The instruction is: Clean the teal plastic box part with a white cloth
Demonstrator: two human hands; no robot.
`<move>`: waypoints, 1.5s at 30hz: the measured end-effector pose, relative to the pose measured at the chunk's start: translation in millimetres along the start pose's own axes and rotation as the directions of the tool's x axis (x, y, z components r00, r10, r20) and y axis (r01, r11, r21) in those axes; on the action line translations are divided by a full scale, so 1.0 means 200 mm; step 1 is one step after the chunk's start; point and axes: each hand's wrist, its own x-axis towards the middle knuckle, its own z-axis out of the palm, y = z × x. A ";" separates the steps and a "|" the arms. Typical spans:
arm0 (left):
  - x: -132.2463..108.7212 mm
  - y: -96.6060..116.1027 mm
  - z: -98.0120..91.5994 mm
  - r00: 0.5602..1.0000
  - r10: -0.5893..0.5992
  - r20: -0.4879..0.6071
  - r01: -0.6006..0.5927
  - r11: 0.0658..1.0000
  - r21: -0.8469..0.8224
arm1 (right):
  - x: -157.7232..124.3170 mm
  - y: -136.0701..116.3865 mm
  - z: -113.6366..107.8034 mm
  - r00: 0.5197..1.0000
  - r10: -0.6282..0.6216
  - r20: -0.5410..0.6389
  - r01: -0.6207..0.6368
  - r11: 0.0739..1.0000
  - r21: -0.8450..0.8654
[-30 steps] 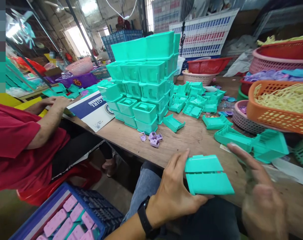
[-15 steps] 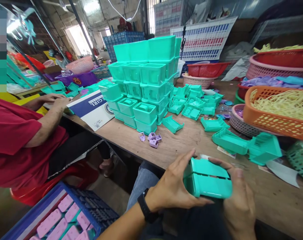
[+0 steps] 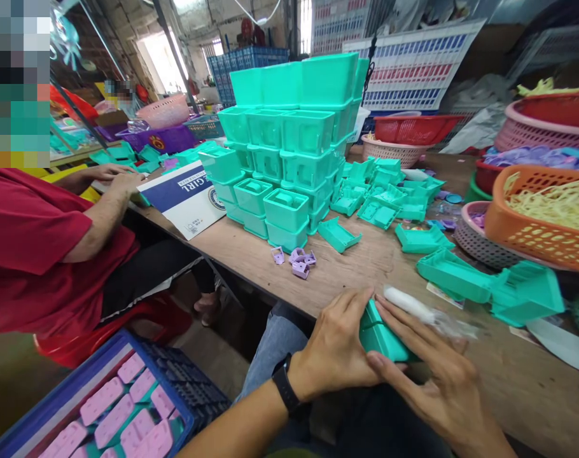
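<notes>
— Fingers of both hands, where are they?
— Left hand (image 3: 334,353) and right hand (image 3: 435,375) clamp one small turquoise plastic box (image 3: 382,337) at the near edge of the wooden table (image 3: 366,267), near the turquoise box stack (image 3: 289,146).

Both hands, left hand (image 3: 334,353) and right hand (image 3: 435,375), meet at the near table (image 3: 366,267) edge. A stack of boxes (image 3: 289,146) stands beyond them, baskets (image 3: 542,216) to their right, a crate (image 3: 103,407) lower left.
</notes>
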 end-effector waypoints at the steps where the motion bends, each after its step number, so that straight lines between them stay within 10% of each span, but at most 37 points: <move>1: 0.00 0.00 0.00 1.000 0.008 -0.008 -0.008 1.000 0.000 | 0.00 0.00 0.00 1.000 -0.011 0.003 0.011 1.000 -0.001; 12: -0.03 0.02 0.01 0.986 0.144 0.079 -0.148 0.987 0.056 | 0.06 0.02 -0.03 0.994 -0.032 0.101 0.039 0.997 -0.067; 37: 0.01 0.05 0.09 0.994 -0.060 0.089 0.054 0.997 0.061 | 0.13 -0.07 -0.03 1.000 0.010 0.017 -0.004 0.955 -0.296; 45: -0.01 0.04 0.08 0.970 -0.242 0.022 0.241 0.948 -0.206 | 0.06 0.02 -0.12 0.988 0.155 0.023 -0.150 0.975 -0.165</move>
